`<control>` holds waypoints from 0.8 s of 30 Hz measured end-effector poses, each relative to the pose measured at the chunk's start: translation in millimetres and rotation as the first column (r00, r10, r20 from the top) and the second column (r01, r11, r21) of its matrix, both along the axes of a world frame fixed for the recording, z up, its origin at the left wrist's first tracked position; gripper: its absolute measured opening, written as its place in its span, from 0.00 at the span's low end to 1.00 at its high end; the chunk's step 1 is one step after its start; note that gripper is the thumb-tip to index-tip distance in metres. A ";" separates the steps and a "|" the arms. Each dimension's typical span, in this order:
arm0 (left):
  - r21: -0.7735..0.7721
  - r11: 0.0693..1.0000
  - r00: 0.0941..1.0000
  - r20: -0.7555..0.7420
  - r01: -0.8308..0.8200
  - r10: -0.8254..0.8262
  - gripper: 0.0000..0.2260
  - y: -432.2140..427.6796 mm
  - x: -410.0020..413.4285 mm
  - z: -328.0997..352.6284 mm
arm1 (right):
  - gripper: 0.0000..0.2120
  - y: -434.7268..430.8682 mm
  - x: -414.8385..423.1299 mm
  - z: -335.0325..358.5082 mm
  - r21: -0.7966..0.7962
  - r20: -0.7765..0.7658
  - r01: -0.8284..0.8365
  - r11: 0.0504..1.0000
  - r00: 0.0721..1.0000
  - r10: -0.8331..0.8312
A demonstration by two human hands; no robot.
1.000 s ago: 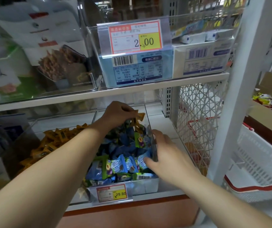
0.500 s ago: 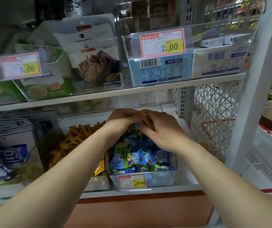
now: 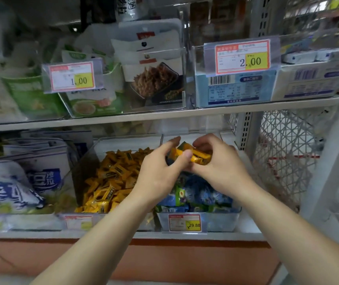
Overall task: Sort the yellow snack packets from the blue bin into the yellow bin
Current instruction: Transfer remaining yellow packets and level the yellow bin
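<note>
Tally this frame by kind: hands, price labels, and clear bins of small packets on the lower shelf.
Hands: 2, left hand and right hand, both holding yellow snack packets.
Red-bordered paper price labels: 4, reading 1.00, 2.00, 29.80, and one blurred.
Clear plastic bins: 2, yellow bin and blue bin.
Total: 8.

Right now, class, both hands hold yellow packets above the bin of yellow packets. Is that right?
No. In the head view the left hand and right hand hold the yellow packets above the blue-packet bin, not the yellow-packet bin.
</note>
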State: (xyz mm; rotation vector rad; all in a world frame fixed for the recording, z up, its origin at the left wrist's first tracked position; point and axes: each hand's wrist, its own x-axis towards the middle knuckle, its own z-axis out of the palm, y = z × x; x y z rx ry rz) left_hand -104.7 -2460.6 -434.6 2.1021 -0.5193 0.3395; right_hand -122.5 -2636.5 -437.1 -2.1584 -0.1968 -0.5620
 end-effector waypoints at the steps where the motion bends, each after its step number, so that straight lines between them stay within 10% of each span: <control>1: -0.062 0.997 0.998 -0.042 0.036 -0.039 0.24 3.9 -3.8 -1.8 | 0.23 9.2 -2.1 -1.2 0.013 0.000 -0.025 1.000 1.000 0.025; 8: -0.196 0.979 0.992 -0.125 -0.052 0.027 0.08 46.2 -9.5 -11.4 | 0.28 51.6 -8.1 -20.7 0.042 -0.005 -0.198 0.979 0.980 0.198; 18: 0.226 0.890 0.918 0.064 -0.396 0.392 0.30 115.3 29.0 -4.0 | 0.06 26.0 37.6 -12.3 -0.168 -0.066 -0.013 0.986 0.998 0.001; 24: 0.375 0.914 0.988 0.061 -0.153 0.141 0.26 71.4 11.7 -36.6 | 0.33 42.5 80.1 -12.6 -0.579 -0.413 -0.398 0.712 0.896 0.165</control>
